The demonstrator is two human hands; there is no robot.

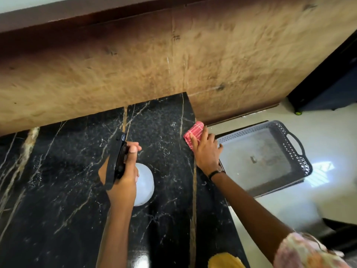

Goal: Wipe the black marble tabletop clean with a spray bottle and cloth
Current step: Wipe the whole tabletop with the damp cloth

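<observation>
The black marble tabletop [63, 180] with pale veins fills the lower left. My left hand [125, 176] grips a spray bottle [144, 182] with a white body and black trigger head, held above the middle of the top. My right hand [205, 151] presses a folded red checked cloth [195, 130] onto the right edge of the tabletop near its far corner.
A brown marbled wall [173, 60] rises right behind the tabletop. Below the right edge, a grey perforated basket [301, 157] with handles sits on the light floor. A dark cabinet [332, 80] stands at the far right. A yellow object [225, 261] shows at the bottom edge.
</observation>
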